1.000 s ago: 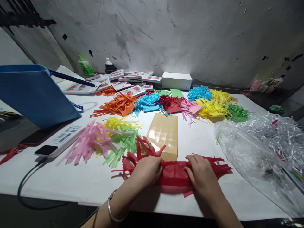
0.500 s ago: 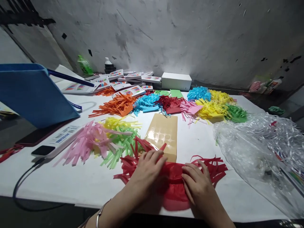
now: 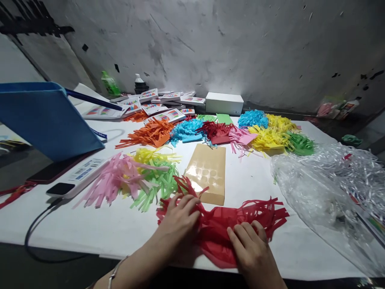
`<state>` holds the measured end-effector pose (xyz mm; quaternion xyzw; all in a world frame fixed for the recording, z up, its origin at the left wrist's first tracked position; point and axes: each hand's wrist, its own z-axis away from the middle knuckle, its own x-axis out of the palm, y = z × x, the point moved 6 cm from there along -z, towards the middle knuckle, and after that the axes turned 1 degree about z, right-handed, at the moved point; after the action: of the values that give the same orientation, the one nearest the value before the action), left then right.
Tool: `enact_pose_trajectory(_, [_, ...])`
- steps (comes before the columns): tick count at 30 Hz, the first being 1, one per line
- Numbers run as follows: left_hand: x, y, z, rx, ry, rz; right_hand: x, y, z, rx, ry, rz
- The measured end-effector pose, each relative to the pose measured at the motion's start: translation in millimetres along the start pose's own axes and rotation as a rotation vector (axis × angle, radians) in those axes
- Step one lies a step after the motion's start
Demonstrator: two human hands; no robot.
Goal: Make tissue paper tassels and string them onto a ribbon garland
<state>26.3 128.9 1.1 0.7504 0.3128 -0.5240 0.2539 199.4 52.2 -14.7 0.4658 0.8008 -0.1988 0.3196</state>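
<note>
A red fringed tissue paper (image 3: 224,222) lies at the table's near edge, its cut strips fanning out at both ends. My left hand (image 3: 179,222) rests flat on its left part with the fingers spread. On the paper's lower right part, my right hand (image 3: 251,249) presses down with fingers together. Just behind the paper lies a tan sheet of round adhesive dots (image 3: 207,172). To the left sit pink (image 3: 112,180), yellow and green fringed papers (image 3: 156,182).
More fringed papers in orange (image 3: 150,134), blue, red, pink, yellow and green lie across the back. A crumpled clear plastic bag (image 3: 331,192) fills the right side. A blue bag (image 3: 45,118), a power bank with cable (image 3: 75,178), booklets and a white box (image 3: 224,103) stand left and back.
Both hands slid toward me and closer together on the red paper. The paper bunched up in the middle and its right fringe lifted.
</note>
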Motion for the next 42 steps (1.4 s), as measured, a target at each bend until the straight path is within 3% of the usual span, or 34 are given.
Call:
enact_pose_trajectory(3, [-20.1, -17, 9, -0.136, 0.022, -0.028, -3, -1, 1, -0.033, 0.005, 0.008])
enact_pose_trajectory(5, [-31.7, -7, 11, -0.093, 0.102, 0.004, -5, -3, 0, -0.038, 0.009, 0.011])
enact_pose_trajectory(7, [-33.7, 15, 9, 0.037, 0.17, 0.063, -6, -5, -2, -0.033, 0.013, 0.005])
enact_pose_trajectory(11, [-9.5, 55, 2, 0.235, 0.137, 0.137, -11, -13, 2, -0.085, 0.059, -0.018])
enact_pose_trajectory(16, [10.2, 53, 11, 0.271, 0.082, 0.147, -12, -7, 20, -0.043, 0.04, -0.083])
enact_pose_trajectory(25, [7.6, 34, 17, 0.002, 0.054, 0.241, -8, 17, 11, 0.309, -0.1, -0.128])
enact_pose_trajectory(29, [13.7, 30, 9, -0.17, -0.057, 0.154, 1, 29, 2, 0.378, -0.248, -0.026])
enact_pose_trajectory(32, [16.3, 30, 4, -0.243, -0.123, 0.121, -1, 33, -6, 0.421, -0.242, 0.055])
enact_pose_trajectory(34, [17.0, 29, 2, -0.257, -0.14, 0.122, -5, 27, -13, 0.369, -0.178, 0.038])
enact_pose_trajectory(38, [17.5, 27, 3, -0.26, -0.148, 0.14, -3, 1, -19, 0.069, -0.141, -0.161])
enact_pose_trajectory(42, [10.5, 31, 7, -0.147, 0.014, 0.204, 0, -7, -13, 0.018, -0.1, -0.179])
